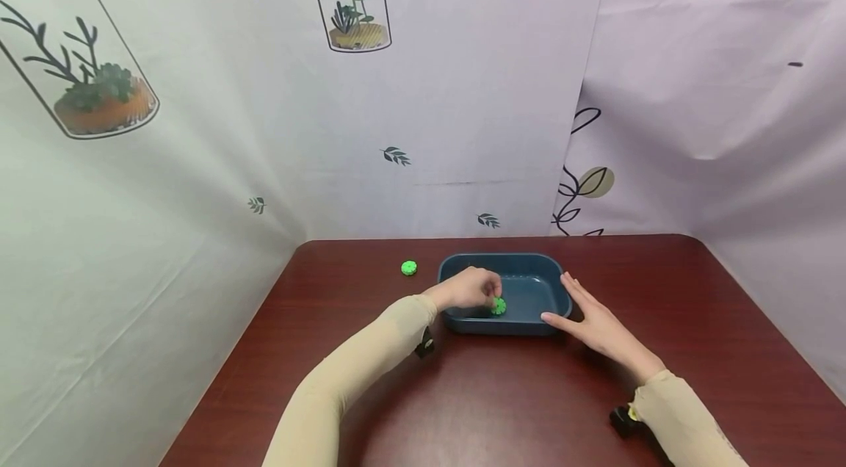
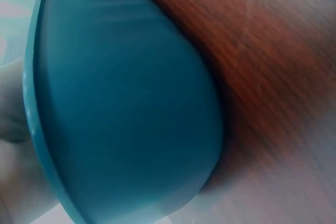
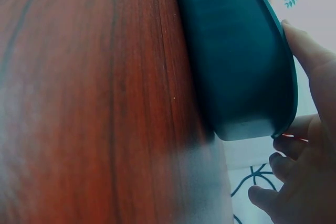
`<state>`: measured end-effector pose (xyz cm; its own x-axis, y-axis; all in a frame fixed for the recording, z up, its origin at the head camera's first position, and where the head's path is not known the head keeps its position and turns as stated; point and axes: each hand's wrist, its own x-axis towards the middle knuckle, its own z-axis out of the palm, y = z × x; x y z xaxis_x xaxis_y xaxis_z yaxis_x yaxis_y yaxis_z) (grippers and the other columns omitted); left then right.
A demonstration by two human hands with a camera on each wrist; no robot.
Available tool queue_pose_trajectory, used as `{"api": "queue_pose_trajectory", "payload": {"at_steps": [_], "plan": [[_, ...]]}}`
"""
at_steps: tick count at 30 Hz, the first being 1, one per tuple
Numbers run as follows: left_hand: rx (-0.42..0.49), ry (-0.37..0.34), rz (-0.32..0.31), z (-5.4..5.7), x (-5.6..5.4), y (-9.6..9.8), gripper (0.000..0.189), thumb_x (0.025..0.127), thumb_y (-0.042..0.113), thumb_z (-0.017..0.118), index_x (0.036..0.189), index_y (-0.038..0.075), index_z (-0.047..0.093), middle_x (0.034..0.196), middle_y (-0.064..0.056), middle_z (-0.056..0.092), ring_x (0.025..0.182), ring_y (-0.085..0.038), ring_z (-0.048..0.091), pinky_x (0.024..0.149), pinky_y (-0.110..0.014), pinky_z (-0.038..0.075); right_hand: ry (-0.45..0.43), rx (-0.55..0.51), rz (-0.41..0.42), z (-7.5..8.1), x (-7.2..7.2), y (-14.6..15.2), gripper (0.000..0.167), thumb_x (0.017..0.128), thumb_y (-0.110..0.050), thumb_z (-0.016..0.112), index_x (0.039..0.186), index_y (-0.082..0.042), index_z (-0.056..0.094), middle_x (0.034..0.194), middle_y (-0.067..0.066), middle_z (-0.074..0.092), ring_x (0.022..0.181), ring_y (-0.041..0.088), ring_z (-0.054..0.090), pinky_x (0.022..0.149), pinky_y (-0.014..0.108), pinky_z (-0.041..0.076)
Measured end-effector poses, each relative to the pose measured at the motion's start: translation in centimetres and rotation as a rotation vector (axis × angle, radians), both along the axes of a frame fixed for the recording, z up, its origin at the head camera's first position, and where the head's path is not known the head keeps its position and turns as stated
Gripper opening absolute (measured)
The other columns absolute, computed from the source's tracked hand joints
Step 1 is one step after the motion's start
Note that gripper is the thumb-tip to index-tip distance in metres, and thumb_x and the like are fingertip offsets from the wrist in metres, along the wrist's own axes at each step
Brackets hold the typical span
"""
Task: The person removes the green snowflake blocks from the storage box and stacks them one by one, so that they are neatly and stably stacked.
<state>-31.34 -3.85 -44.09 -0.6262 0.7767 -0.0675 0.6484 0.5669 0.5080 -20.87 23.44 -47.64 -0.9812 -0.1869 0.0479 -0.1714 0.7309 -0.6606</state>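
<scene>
A dark blue rectangular tray point(image 1: 529, 259) stands on the table. My left hand point(image 1: 471, 286) reaches over its left part, fingers curled down at a small green flower-shaped piece point(image 1: 499, 306) low inside it. In the left wrist view the tray's outer wall point(image 2: 126, 98) fills the middle and hides the fingertips; part of the left hand point(image 2: 21, 171) shows beyond the rim. My right hand point(image 1: 598, 324) rests against the tray's right end, thumb at the near corner and fingers extended along the rim. The right wrist view shows the right hand's thumb point(image 3: 304, 45) at the rim.
Another green flower-shaped piece point(image 1: 409, 268) lies on the table left of the tray. The dark red wooden table point(image 1: 502, 401) has rounded far corners and meets a pale patterned cloth backdrop point(image 1: 456, 122). A black wrist device point(image 1: 623, 421) hangs under the right forearm.
</scene>
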Motion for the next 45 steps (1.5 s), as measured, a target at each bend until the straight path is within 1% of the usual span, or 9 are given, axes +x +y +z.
{"api": "queue_pose_trajectory", "payload": {"at_steps": [4,10,19,25,31,34,37,43,45], "plan": [[0.043,-0.031,0.026,0.2,-0.4,-0.5,0.011,0.091,0.007,0.072,0.093,0.014,0.064,0.083,0.006,0.064,0.075,-0.007,0.058,0.069,-0.021,0.049,-0.007,-0.001,0.0,-0.1,0.0,0.0,0.104,0.089,-0.061,0.066,0.163,-0.011,0.013,0.165,0.024,0.011,0.146,0.052,0.017,0.104,0.077,0.026],[0.111,-0.073,0.11,1.3,-1.0,-1.8,0.008,0.093,0.006,0.07,0.095,0.012,0.066,0.086,0.003,0.067,0.077,-0.01,0.062,0.07,-0.024,0.052,-0.007,0.003,-0.003,-0.2,0.0,0.0,0.104,0.089,-0.061,0.067,0.163,-0.013,0.012,0.165,0.024,0.011,0.147,0.052,0.017,0.103,0.077,0.026],[0.212,-0.031,0.252,2.9,-2.4,-4.9,0.007,0.095,0.006,0.069,0.101,0.009,0.069,0.092,-0.001,0.069,0.083,-0.012,0.065,0.072,-0.026,0.055,-0.002,0.01,0.002,-0.3,-0.1,0.1,0.105,0.089,-0.063,0.066,0.163,-0.013,0.011,0.166,0.023,0.011,0.147,0.052,0.016,0.104,0.077,0.024],[0.326,-0.032,0.328,3.8,-3.4,-7.2,0.011,0.094,0.003,0.068,0.104,0.002,0.069,0.095,-0.009,0.07,0.087,-0.023,0.069,0.077,-0.037,0.059,-0.002,0.009,0.0,-0.5,-0.3,0.2,0.105,0.089,-0.064,0.065,0.163,-0.014,0.01,0.166,0.022,0.01,0.147,0.051,0.016,0.104,0.077,0.024],[0.388,-0.017,0.421,4.3,-3.8,-10.1,0.012,0.095,0.008,0.069,0.107,0.006,0.072,0.1,-0.008,0.07,0.093,-0.03,0.069,0.081,-0.044,0.058,-0.008,0.003,-0.002,-0.2,-0.2,0.3,0.105,0.089,-0.063,0.066,0.163,-0.014,0.01,0.166,0.022,0.009,0.147,0.051,0.015,0.104,0.077,0.023],[0.422,-0.028,0.471,4.2,-4.0,-11.5,0.013,0.095,0.008,0.069,0.108,0.006,0.072,0.103,-0.01,0.07,0.097,-0.035,0.069,0.08,-0.042,0.059,-0.009,0.001,0.003,-0.1,-0.2,0.3,0.105,0.089,-0.063,0.066,0.163,-0.014,0.009,0.166,0.022,0.009,0.147,0.052,0.015,0.104,0.077,0.023],[0.446,-0.041,0.533,3.7,-4.4,-12.8,0.015,0.096,0.008,0.068,0.11,0.006,0.071,0.105,-0.012,0.07,0.098,-0.037,0.07,0.078,-0.04,0.059,-0.009,-0.003,0.003,-0.1,-0.3,0.2,0.105,0.089,-0.063,0.066,0.163,-0.015,0.01,0.166,0.021,0.009,0.147,0.051,0.015,0.104,0.077,0.023],[0.423,-0.02,0.662,1.8,-5.1,-14.6,0.016,0.097,0.01,0.067,0.11,0.004,0.072,0.104,-0.013,0.072,0.091,-0.026,0.072,0.077,-0.038,0.058,-0.015,-0.004,0.004,0.0,-0.4,0.2,0.105,0.089,-0.062,0.066,0.164,-0.016,0.009,0.166,0.021,0.009,0.147,0.051,0.015,0.104,0.078,0.023],[0.432,-0.032,0.699,1.1,-5.1,-15.1,0.016,0.097,0.008,0.067,0.11,0.002,0.072,0.103,-0.015,0.073,0.091,-0.027,0.072,0.078,-0.039,0.058,-0.016,0.0,0.006,0.0,-0.4,0.2,0.104,0.089,-0.062,0.066,0.164,-0.016,0.009,0.166,0.021,0.009,0.147,0.051,0.015,0.104,0.078,0.023]]}}
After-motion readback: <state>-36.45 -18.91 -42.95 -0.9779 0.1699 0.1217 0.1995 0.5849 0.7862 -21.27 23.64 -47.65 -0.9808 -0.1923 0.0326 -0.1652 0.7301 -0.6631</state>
